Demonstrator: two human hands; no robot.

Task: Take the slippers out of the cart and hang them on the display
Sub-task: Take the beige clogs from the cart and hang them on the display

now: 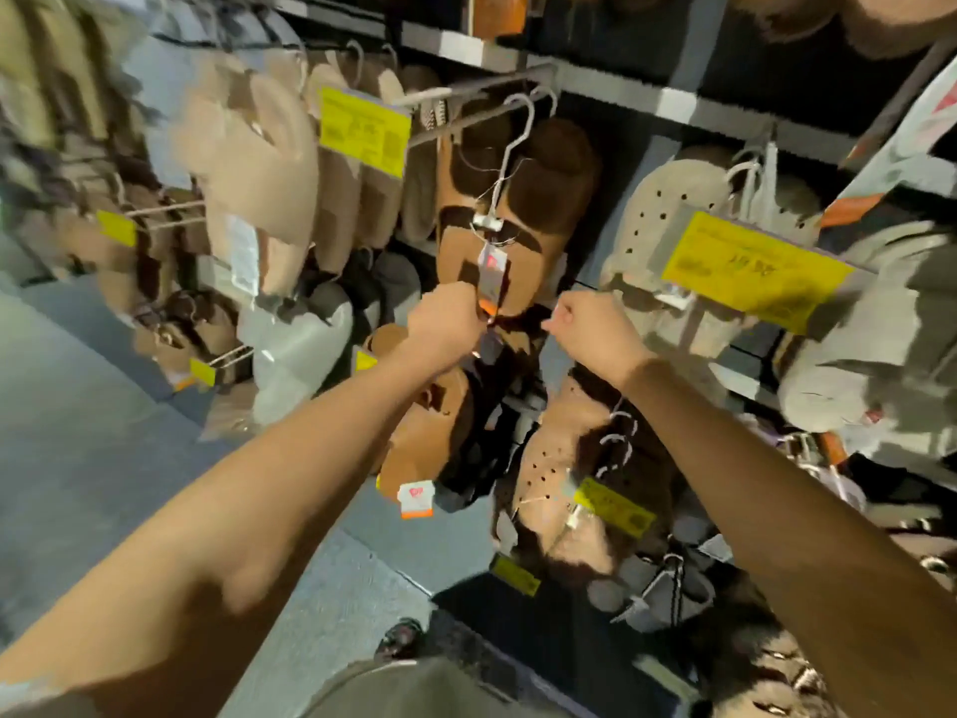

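Observation:
A pair of brown slippers [538,199] hangs on a white hanger [518,127], whose hook is over a display peg [481,88]. A price tag [492,274] dangles from the hanger clip. My left hand [445,318] grips the lower end of the pair, just beside the tag. At the pair's right lower edge my right hand [590,329] has its fingers curled. Blur hides whether it holds anything. No cart is in view.
Beige slippers [259,163] hang to the left and pale perforated clogs [668,209] to the right. Yellow price labels [365,129] sit on the peg ends. More slippers [580,489] hang on lower pegs beneath my arms. Grey floor [77,432] lies at left.

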